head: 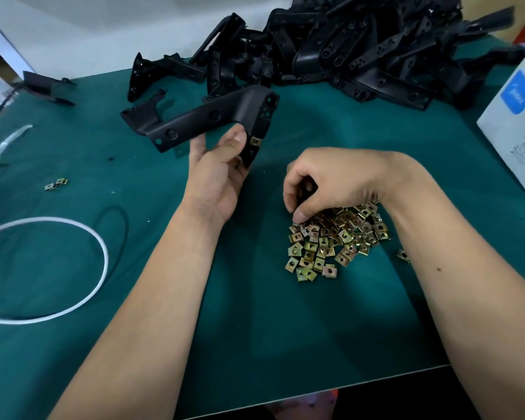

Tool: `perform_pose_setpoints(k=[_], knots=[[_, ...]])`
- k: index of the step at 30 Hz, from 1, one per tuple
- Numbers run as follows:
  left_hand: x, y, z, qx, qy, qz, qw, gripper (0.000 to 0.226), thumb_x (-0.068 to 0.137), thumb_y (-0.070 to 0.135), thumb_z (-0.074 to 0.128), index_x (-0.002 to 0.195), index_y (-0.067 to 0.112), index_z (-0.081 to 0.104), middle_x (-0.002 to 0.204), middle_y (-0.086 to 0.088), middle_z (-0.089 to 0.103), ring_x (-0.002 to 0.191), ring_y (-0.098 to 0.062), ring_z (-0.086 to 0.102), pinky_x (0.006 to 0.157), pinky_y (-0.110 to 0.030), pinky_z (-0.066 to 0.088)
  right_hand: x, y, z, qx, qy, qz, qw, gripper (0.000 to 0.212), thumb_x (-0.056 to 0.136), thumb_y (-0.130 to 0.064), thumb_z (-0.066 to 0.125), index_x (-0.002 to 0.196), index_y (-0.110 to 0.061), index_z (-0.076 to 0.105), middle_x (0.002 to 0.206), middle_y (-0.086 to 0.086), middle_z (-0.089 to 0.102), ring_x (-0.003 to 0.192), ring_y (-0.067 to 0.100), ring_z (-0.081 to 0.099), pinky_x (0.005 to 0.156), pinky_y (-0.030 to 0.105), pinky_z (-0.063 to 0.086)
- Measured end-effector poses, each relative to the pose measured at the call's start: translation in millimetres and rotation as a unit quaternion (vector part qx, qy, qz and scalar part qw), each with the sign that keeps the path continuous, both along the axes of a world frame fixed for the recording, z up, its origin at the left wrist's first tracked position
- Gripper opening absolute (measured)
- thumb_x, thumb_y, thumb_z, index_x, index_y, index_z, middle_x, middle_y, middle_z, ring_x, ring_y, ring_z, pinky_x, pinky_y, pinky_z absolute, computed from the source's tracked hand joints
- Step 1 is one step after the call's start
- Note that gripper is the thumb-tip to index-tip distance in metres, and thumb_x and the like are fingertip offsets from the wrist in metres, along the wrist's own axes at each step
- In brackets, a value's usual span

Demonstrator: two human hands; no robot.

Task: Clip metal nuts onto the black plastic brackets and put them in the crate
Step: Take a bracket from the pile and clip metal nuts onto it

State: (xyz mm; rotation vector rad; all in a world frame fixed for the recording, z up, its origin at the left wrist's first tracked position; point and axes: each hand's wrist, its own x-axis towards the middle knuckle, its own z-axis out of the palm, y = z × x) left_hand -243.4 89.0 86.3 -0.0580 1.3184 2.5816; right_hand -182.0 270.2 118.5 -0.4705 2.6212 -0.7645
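Note:
My left hand (pixel 217 168) grips a black plastic bracket (pixel 206 119) by its short arm, held above the green table. One brass-coloured metal nut (pixel 255 141) is clipped on that arm beside my thumb. My right hand (pixel 325 183) hovers over the far edge of a pile of metal nuts (pixel 334 241), fingers curled down, fingertips pinching at a nut in the pile. No crate is in view.
A large heap of black brackets (pixel 361 47) lies at the back. A white box (pixel 515 122) stands at the right edge. Two loose nuts (pixel 56 184) and a white strap loop (pixel 73 268) lie on the left. The green mat's front edge (pixel 315 398) is near me.

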Motion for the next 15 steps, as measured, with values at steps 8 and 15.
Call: perform_pose_setpoints(k=[8,15], knots=[[3,-1,5,-0.013,0.018,-0.013,1.0,0.056,0.094,0.008,0.07,0.139,0.02,0.039,0.093,0.007,0.077,0.081,-0.009,0.073,0.068,-0.028,0.058,-5,-3,-11,-0.227,0.078,-0.121,0.963,0.009,0.089,-0.01,0.079,0.097,-0.012,0.075,0.086,0.004,0.079,0.077,0.013,0.074,0.071,0.024,0.057],[7,-1,6,-0.015,0.009,-0.011,1.0,0.068,0.091,0.008,0.073,0.15,0.01,0.04,0.095,0.005,0.074,0.078,-0.008,0.072,0.063,-0.025,0.055,-12,-6,-29,-0.369,0.13,-0.266,0.881,0.005,0.095,-0.012,0.073,0.092,-0.015,0.076,0.072,-0.002,0.073,0.061,0.006,0.059,0.059,0.02,0.049]])
